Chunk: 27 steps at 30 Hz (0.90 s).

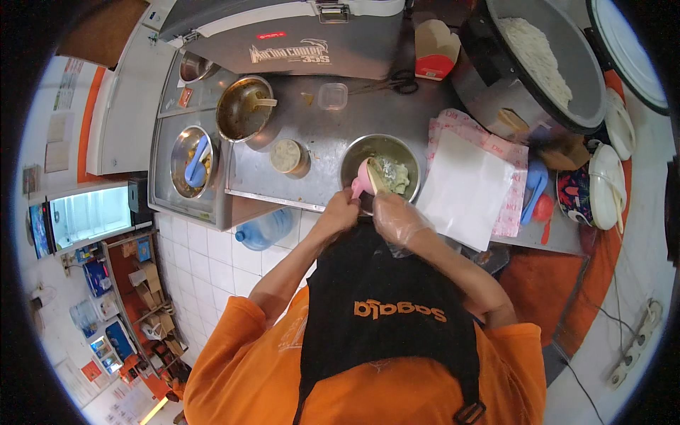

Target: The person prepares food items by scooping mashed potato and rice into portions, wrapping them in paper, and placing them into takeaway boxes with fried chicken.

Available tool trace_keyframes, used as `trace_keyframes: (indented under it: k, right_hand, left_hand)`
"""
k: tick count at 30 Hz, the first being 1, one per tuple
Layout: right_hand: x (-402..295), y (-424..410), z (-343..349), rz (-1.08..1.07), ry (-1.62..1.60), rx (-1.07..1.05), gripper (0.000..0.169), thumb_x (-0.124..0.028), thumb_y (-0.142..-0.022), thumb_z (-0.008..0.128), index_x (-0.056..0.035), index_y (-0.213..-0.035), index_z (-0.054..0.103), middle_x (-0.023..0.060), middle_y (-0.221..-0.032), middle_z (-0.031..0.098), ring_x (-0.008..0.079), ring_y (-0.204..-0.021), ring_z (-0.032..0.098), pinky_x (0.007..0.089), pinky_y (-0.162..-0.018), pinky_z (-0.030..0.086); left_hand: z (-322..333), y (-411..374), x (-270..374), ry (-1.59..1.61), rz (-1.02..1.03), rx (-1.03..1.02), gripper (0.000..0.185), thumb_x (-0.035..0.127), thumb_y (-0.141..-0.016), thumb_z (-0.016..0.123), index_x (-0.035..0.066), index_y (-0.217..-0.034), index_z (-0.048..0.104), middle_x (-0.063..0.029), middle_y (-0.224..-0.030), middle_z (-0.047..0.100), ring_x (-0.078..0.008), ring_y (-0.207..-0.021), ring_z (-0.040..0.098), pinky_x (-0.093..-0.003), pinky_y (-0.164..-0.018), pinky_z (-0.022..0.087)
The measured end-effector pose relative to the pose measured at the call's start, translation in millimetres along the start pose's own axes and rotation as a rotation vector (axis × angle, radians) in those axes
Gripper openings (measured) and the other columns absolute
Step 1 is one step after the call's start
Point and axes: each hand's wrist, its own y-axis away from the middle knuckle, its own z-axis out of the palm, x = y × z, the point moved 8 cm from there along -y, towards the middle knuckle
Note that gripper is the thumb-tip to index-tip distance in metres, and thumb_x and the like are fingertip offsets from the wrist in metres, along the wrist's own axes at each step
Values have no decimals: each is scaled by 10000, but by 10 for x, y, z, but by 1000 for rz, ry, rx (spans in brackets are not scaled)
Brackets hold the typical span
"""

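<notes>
My left hand (342,211) grips the handle of a pink plastic scoop (363,178), tilted over a steel mixing bowl (416,154). In my right hand (397,219), which wears a clear plastic glove, is a slim, light-coloured utensil (374,179) that meets the scoop's bowl; its far end is hard to make out. Pale green food with white bits (393,175) lies in the steel bowl. Just right of it rests a stack of white paper sheets (462,186) on red-printed wrapping paper (512,164).
Left stand a round tub (287,156), a stained steel bowl (220,119) with a spoon, and a bowl of food (175,164) with a blue scoop (196,171). Behind are a small clear container (333,96), scissors (404,83) and a cooler box (223,53). A large rice pot (478,90) stands right.
</notes>
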Motion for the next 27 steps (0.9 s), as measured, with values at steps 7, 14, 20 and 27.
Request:
trace_keyframes:
  k: [7,14,20,27]
  right_hand:
    - [491,121,-596,228,165,89,188,-88,-868,552,48,-890,679,227,-831,697,375,-803,717,468,-683,585]
    - [494,-21,-295,181,140,-23,183,-102,-866,554,-30,-899,719,219,-878,704,368,-820,717,481,-741,582]
    - [549,-101,-49,65,185,-189,202,-150,-847,575,-30,-878,734,195,-914,720,356,-924,716,461,-790,579]
    - [673,-4,-246,244,94,-229,226,-125,-861,550,14,-861,728,255,-863,708,429,-832,714,498,-735,579]
  left_hand:
    - [-217,434,46,262,79,33,389,140,-1014,472,-10,-1365,547,-60,-777,599,-147,-670,565,-329,-648,471]
    - [-244,481,-205,345,140,106,424,199,-1047,473,27,-1431,521,-16,-770,579,-85,-686,518,-250,-623,421]
    - [-125,217,-415,583,265,137,441,177,-1062,470,39,-1481,476,12,-826,582,-57,-704,477,-236,-640,436]
    - [80,361,-98,888,165,117,468,137,-1082,430,52,-1538,369,19,-909,544,-59,-777,510,-325,-954,568]
